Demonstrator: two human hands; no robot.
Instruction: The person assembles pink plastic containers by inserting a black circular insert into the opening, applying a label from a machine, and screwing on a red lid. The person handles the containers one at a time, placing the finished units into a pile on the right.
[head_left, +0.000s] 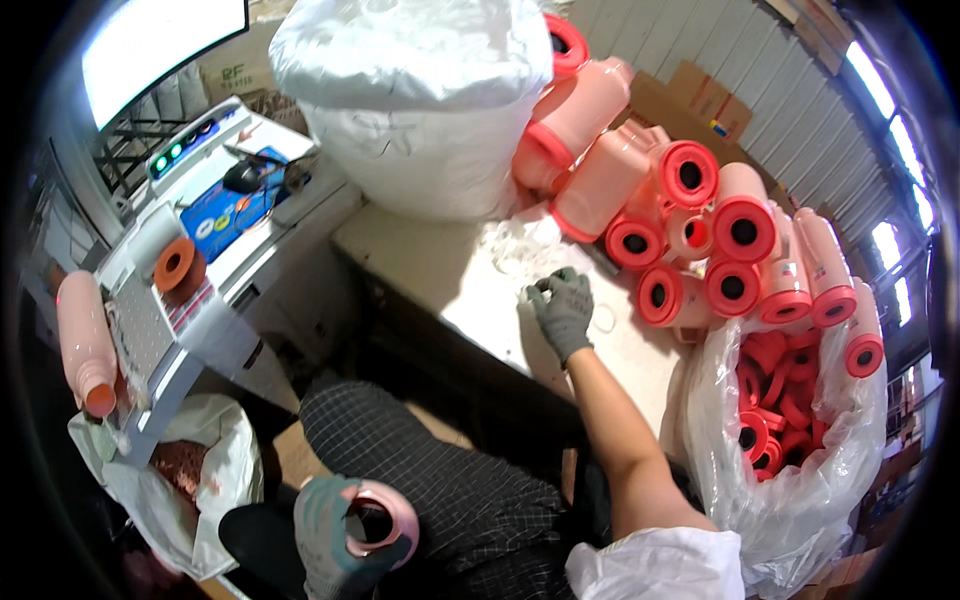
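Observation:
My left hand [326, 535], in a grey-green glove, is wrapped round a pink plastic bottle [403, 520] over my lap, its round dark opening facing up. Out over the white table [430, 265], my right hand [563, 308], gloved too, has its fingers curled together at the tabletop. Something small and whitish shows at its fingertips, too small to make out. Just beyond that hand lies a loose heap of thin, translucent white rings [515, 248]. A single thin ring [604, 318] rests to the right of the hand.
Pink bottles with red collars [690, 225] are piled at the table's right. A clear bag of red rings [730, 440] stands below them, and a large white sack [400, 150] at the back. Left are a machine [140, 320], another bottle [85, 335] and a scrap bag [235, 450].

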